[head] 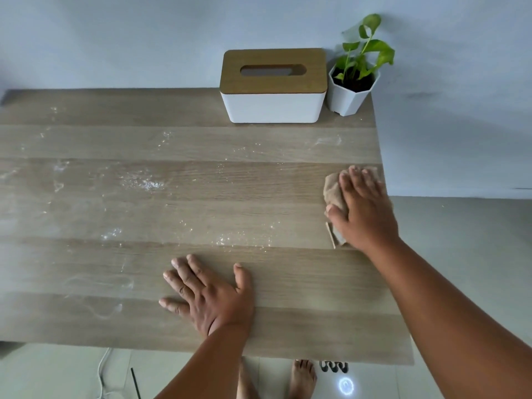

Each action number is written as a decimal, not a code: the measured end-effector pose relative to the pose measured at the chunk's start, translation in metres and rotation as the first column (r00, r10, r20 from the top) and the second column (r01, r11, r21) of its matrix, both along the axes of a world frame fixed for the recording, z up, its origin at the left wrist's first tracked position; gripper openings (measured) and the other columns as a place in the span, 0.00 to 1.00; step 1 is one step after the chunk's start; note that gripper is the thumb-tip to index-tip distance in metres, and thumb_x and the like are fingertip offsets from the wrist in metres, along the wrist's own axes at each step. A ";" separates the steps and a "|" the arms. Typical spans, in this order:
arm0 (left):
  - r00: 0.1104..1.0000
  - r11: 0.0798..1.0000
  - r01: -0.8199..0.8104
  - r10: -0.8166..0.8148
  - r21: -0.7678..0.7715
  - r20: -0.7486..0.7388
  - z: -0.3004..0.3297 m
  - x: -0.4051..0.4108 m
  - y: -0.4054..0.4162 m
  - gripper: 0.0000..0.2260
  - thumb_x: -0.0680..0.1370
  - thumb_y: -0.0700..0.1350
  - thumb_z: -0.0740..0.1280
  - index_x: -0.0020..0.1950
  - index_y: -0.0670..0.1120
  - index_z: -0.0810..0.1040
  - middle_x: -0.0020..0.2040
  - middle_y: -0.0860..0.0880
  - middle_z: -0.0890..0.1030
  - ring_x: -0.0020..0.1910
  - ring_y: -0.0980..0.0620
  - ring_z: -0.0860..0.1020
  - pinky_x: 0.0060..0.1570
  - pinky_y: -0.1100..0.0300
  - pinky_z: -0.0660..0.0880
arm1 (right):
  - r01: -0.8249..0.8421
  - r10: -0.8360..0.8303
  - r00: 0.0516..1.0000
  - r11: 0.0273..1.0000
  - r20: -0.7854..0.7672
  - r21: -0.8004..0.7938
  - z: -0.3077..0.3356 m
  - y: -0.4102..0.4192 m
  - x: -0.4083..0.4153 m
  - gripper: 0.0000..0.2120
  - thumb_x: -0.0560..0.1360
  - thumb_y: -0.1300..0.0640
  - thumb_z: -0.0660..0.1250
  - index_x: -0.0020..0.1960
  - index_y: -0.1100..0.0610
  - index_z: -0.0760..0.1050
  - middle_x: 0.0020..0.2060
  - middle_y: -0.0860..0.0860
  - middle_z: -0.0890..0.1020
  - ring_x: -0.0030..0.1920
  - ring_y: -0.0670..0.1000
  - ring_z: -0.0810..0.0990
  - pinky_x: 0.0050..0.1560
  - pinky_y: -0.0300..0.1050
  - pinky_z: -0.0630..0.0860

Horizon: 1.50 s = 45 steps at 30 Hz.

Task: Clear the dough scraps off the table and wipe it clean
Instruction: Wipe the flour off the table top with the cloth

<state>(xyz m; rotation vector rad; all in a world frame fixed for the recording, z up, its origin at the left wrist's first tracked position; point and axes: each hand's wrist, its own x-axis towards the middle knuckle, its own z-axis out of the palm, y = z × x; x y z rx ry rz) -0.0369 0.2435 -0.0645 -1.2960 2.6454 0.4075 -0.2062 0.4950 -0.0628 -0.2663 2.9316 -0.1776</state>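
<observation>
The beige cloth (334, 194) sat at the table's (259, 283) three o'clock edge, the right hand (363, 208) pressed flat on it, fingers straight. Flour smears (149, 184) dusted the wood toward nine o'clock. The left hand (210, 298) lay open, palm down, at six o'clock. At twelve stood a tissue box (273, 87) beside a potted plant (355, 79).

Both arms are bare, with no sleeves showing anywhere up to the edge of the view. The left hand (210, 298) and the right hand (364, 208) wear no gloves, rings or watch. The nails are short and plain. Down below, near the bottom, the feet (302, 378) have no shoes or socks.
</observation>
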 end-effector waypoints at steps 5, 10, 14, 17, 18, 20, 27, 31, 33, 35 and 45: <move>1.000 1.000 0.000 0.000 0.004 0.008 0.001 -0.001 0.000 0.46 0.74 0.69 0.49 0.84 0.45 0.40 0.84 0.46 0.37 0.81 0.46 0.31 0.77 0.36 0.31 | 0.241 -0.241 0.970 0.970 0.014 0.025 0.000 -0.048 -0.076 0.38 0.78 0.39 0.50 0.83 0.57 0.53 0.83 0.60 0.53 0.82 0.64 0.48 0.81 0.66 0.47; 1.000 1.000 0.005 -0.005 -0.007 0.024 0.000 0.000 0.000 0.46 0.74 0.69 0.48 0.84 0.44 0.39 0.84 0.46 0.36 0.81 0.46 0.30 0.77 0.36 0.31 | 0.120 -0.121 0.992 0.992 0.027 0.022 0.004 -0.103 -0.096 0.38 0.77 0.37 0.47 0.83 0.54 0.54 0.83 0.59 0.53 0.82 0.66 0.48 0.80 0.67 0.45; 1.000 1.000 0.006 -0.006 -0.009 0.024 -0.001 0.000 0.001 0.46 0.73 0.70 0.47 0.84 0.44 0.40 0.84 0.46 0.36 0.81 0.46 0.30 0.77 0.36 0.32 | -0.119 0.119 0.992 0.993 0.031 0.001 0.004 -0.103 -0.065 0.38 0.78 0.35 0.47 0.83 0.52 0.54 0.84 0.56 0.52 0.83 0.62 0.45 0.81 0.64 0.43; 0.999 1.000 0.007 -0.007 -0.010 0.032 -0.003 0.000 0.000 0.46 0.74 0.70 0.47 0.84 0.44 0.40 0.84 0.46 0.37 0.81 0.46 0.30 0.77 0.35 0.33 | -0.177 0.177 0.984 0.984 0.032 -0.010 -0.002 -0.066 -0.038 0.40 0.77 0.30 0.47 0.84 0.49 0.52 0.84 0.50 0.49 0.84 0.55 0.43 0.82 0.60 0.43; 0.999 1.000 0.008 -0.008 -0.010 0.032 -0.003 0.000 0.000 0.46 0.74 0.70 0.47 0.84 0.44 0.40 0.84 0.46 0.37 0.81 0.46 0.30 0.77 0.35 0.33 | -0.131 0.131 0.991 0.991 0.021 -0.007 -0.003 -0.053 -0.033 0.42 0.77 0.28 0.47 0.84 0.49 0.52 0.84 0.50 0.50 0.84 0.55 0.43 0.82 0.60 0.43; 1.000 1.000 0.009 -0.009 -0.016 0.025 -0.004 0.000 0.000 0.46 0.74 0.70 0.47 0.84 0.44 0.40 0.84 0.45 0.37 0.81 0.46 0.30 0.77 0.35 0.33 | 0.016 -0.016 1.000 1.000 0.009 0.004 -0.004 -0.037 -0.035 0.43 0.77 0.26 0.47 0.84 0.50 0.52 0.84 0.51 0.50 0.84 0.56 0.44 0.82 0.60 0.43; 1.000 0.999 0.011 -0.010 -0.040 0.013 -0.008 0.000 0.000 0.46 0.75 0.69 0.49 0.84 0.43 0.43 0.85 0.45 0.40 0.82 0.45 0.32 0.78 0.34 0.35 | 0.318 -0.321 0.946 0.946 0.036 0.065 0.000 -0.113 -0.086 0.44 0.77 0.30 0.43 0.83 0.57 0.52 0.82 0.63 0.50 0.81 0.69 0.46 0.78 0.71 0.46; 1.000 0.999 0.009 -0.008 -0.044 0.015 -0.008 0.000 0.000 0.46 0.75 0.69 0.49 0.84 0.43 0.44 0.85 0.45 0.41 0.82 0.46 0.32 0.78 0.35 0.35 | 0.131 -0.132 0.991 0.991 0.022 0.040 0.002 -0.148 -0.078 0.41 0.78 0.32 0.43 0.83 0.56 0.53 0.83 0.62 0.51 0.81 0.69 0.47 0.79 0.69 0.44; 1.000 0.999 0.009 -0.009 -0.042 0.006 -0.008 0.000 0.000 0.46 0.74 0.70 0.48 0.84 0.43 0.44 0.85 0.45 0.41 0.82 0.46 0.33 0.77 0.35 0.34 | -0.084 0.084 0.996 0.996 0.011 0.026 0.002 -0.150 -0.059 0.38 0.79 0.34 0.43 0.83 0.55 0.52 0.83 0.60 0.51 0.82 0.67 0.47 0.80 0.67 0.43; 1.000 0.999 0.011 -0.011 -0.037 0.010 -0.007 0.000 0.000 0.46 0.74 0.70 0.48 0.84 0.43 0.44 0.85 0.45 0.40 0.82 0.45 0.33 0.77 0.35 0.34 | -0.295 0.294 0.955 0.955 0.028 0.011 0.001 -0.132 -0.039 0.36 0.80 0.36 0.45 0.83 0.52 0.53 0.84 0.56 0.51 0.83 0.63 0.45 0.81 0.66 0.43; 1.000 0.999 0.012 -0.012 -0.033 0.009 -0.005 0.000 -0.001 0.46 0.74 0.70 0.48 0.84 0.43 0.43 0.85 0.45 0.40 0.82 0.45 0.32 0.77 0.35 0.34 | 0.067 -0.067 0.998 0.997 0.018 0.026 -0.001 -0.114 -0.078 0.35 0.80 0.38 0.44 0.83 0.52 0.52 0.84 0.55 0.50 0.83 0.64 0.45 0.80 0.67 0.44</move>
